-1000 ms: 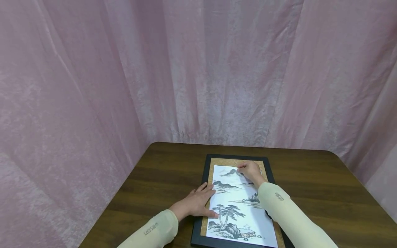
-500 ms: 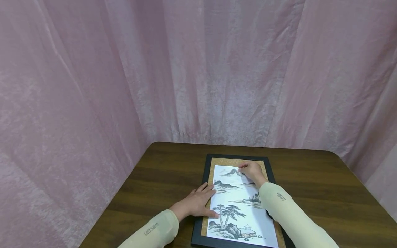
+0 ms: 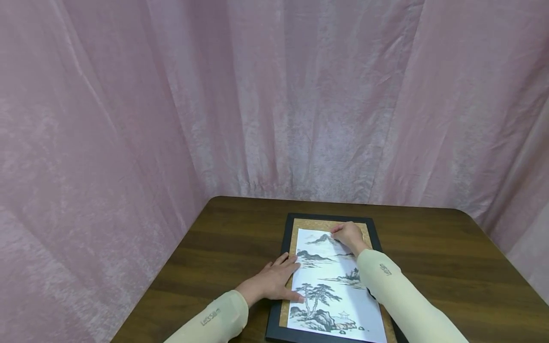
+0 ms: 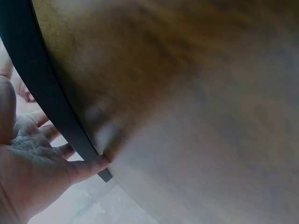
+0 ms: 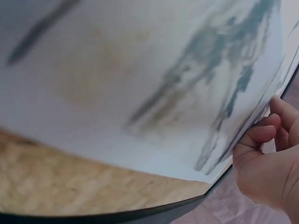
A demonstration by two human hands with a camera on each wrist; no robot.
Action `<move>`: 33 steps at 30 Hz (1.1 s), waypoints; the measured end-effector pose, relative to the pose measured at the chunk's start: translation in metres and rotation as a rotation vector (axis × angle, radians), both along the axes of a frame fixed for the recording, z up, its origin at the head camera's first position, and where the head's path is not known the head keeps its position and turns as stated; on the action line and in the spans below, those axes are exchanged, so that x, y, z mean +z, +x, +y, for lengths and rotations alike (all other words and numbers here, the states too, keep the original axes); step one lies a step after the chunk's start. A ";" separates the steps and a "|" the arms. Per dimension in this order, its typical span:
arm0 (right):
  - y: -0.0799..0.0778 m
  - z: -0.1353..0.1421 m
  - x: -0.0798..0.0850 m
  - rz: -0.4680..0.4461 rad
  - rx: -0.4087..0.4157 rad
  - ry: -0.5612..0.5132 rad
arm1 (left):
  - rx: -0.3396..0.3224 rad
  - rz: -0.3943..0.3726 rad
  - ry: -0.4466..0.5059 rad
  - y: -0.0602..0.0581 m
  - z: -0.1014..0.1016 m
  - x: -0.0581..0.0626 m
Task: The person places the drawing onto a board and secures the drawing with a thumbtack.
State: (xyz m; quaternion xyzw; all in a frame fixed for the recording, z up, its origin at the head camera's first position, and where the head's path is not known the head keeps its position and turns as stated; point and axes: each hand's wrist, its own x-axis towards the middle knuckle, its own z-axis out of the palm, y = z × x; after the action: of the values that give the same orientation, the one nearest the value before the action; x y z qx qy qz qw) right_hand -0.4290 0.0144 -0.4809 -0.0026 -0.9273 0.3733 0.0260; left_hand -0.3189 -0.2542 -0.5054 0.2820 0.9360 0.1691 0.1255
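Note:
A sheet of white paper with a black ink landscape (image 3: pixel 323 274) lies on a tan, cork-like board (image 3: pixel 315 224) inside a black frame (image 3: pixel 288 233). Spread fingers and thumb of my left hand (image 3: pixel 274 281) rest across the frame's left side, with their tips on the paper's left edge. In the left wrist view, that hand (image 4: pixel 39 158) crosses the black border. At the paper's top edge, my right hand (image 3: pixel 350 237) has its fingers curled and fingertips together, pinching the edge. The right wrist view shows the curled fingers of this hand (image 5: pixel 268 158) against the sheet; the exact contact is partly hidden.
The frame sits on a brown wooden table (image 3: pixel 238 233) with rounded far corners. Pink velvet curtains (image 3: pixel 274 105) hang behind the table and along its sides. The right sleeve (image 3: pixel 399 290) covers part of the frame's right side.
Both hands hold nearly the same places. Everything on the table sits slightly further right in the head view, a shift of a few pixels.

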 end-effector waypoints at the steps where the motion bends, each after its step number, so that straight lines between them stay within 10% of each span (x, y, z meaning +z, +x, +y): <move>1: 0.001 0.000 0.000 0.002 0.004 0.008 | 0.000 0.002 0.000 0.000 0.000 0.000; 33: 0.004 -0.001 -0.005 0.010 -0.026 -0.035 | -0.002 0.010 0.006 0.000 0.000 -0.003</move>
State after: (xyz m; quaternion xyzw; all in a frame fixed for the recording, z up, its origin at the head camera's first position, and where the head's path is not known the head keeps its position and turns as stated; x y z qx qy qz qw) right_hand -0.4252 0.0137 -0.4860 -0.0129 -0.9205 0.3890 0.0356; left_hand -0.3186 -0.2544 -0.5084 0.2844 0.9358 0.1704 0.1201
